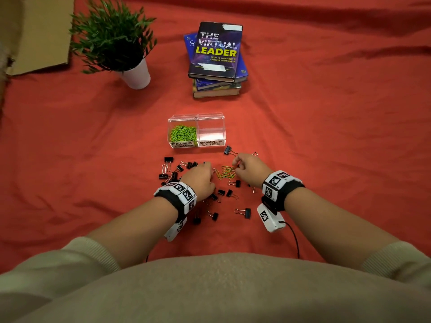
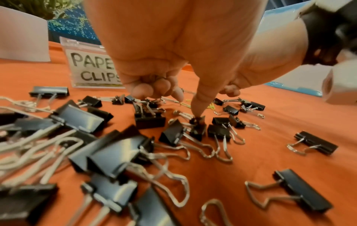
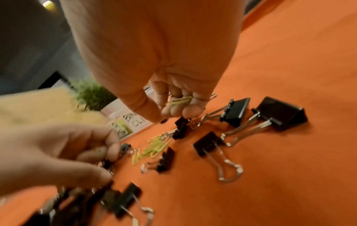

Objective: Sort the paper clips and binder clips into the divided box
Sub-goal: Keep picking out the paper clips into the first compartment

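A clear divided box (image 1: 211, 117) stands ahead of my hands. Its left half, labelled PAPER CLIPS (image 2: 92, 67), holds green paper clips (image 1: 183, 133); the half labelled BINDER CLIPS (image 1: 211, 143) looks empty. Black binder clips (image 1: 244, 212) lie scattered on the red cloth, thickest at the left (image 2: 108, 152). A small heap of green paper clips (image 1: 225, 172) lies between my hands. My right hand (image 3: 173, 111) holds green paper clips (image 3: 180, 100) in its curled fingers. My left hand (image 2: 179, 104) has curled fingers with a small binder clip (image 3: 125, 148) pinched in them, and its thumb presses on another clip (image 2: 198, 122).
A potted plant in a white pot (image 1: 137, 74) stands at the far left and a stack of books (image 1: 215, 59) at the far middle. Cardboard (image 1: 35, 33) lies in the far left corner. Cables run from the wrist cameras (image 1: 270, 217) toward my body.
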The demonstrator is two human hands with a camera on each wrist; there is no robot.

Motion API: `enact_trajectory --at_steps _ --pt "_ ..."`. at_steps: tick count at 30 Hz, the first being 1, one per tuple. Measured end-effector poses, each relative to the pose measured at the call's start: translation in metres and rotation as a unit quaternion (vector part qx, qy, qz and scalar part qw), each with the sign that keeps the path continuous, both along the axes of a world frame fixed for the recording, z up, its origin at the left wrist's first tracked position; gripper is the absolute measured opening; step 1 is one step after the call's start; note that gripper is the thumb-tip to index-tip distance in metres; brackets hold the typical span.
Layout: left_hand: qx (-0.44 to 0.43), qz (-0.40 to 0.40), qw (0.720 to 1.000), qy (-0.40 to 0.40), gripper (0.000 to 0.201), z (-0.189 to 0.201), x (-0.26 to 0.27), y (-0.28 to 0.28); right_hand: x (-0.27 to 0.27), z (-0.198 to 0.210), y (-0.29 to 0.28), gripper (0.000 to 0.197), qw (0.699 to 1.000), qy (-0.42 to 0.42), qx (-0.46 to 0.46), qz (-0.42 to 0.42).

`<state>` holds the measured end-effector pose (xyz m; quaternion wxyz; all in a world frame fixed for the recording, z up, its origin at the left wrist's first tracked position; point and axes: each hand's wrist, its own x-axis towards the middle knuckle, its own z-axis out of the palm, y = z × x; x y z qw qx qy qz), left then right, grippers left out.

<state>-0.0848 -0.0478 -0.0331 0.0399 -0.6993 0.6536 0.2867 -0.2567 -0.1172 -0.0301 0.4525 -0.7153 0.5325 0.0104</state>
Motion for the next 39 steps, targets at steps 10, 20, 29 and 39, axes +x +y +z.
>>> enact_trajectory --at_steps 10,20,29,39 --pt "-0.041 -0.059 0.997 0.027 0.026 -0.002 -0.005 -0.015 -0.012 -0.007 -0.004 0.035 0.985 0.098 -0.092 0.104" --pt "-0.065 -0.086 0.994 -0.014 0.019 -0.008 -0.004 -0.012 0.001 -0.010 0.005 0.040 0.961 0.094 -0.138 0.221" --pt "-0.019 0.007 0.995 0.101 0.014 -0.003 0.005 -0.008 0.005 -0.026 0.025 0.015 0.962 0.058 -0.194 0.183" --pt "-0.116 0.133 0.974 0.144 0.009 0.038 0.049 -0.048 0.019 -0.004 0.020 0.011 0.997 0.044 -0.008 0.070"
